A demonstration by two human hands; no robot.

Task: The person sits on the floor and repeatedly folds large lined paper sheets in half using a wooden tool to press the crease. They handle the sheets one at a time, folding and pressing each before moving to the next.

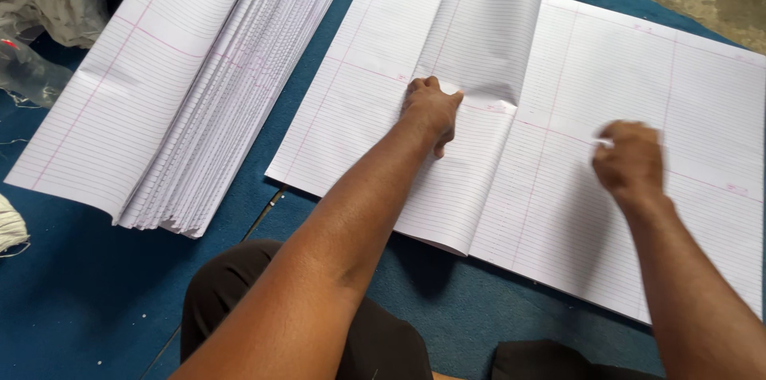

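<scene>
Centrally, item one: a large ruled sheet [638, 149], white with pink margin lines, spread flat on a blue mat [80, 300]. Its near edge runs slantwise from lower left to lower right, with a strip of bare mat between that edge and the person's dark-clothed knees.

Item two: a folded ruled sheet [471, 109], lying over the left half of the large sheet, its top curling up in a loose roll at the far end; its near corner lifts slightly off the sheet beneath.

Item three: left hand [431, 113], pressed palm-down on the folded sheet at its crease, fingers curled and bunched against the paper, grasping nothing.

Item four: right hand [630, 161], resting on the right half of the large sheet, fingers closed into a loose fist; a small white scrap shows at the thumb side, though what it is cannot be told.

Item five: a tall stack of ruled sheets [199, 93], fanned along its right edge, lying left of the large sheet with a narrow lane of mat between them.

Item six: crumpled clear plastic [32, 69] at the far left edge.
</scene>
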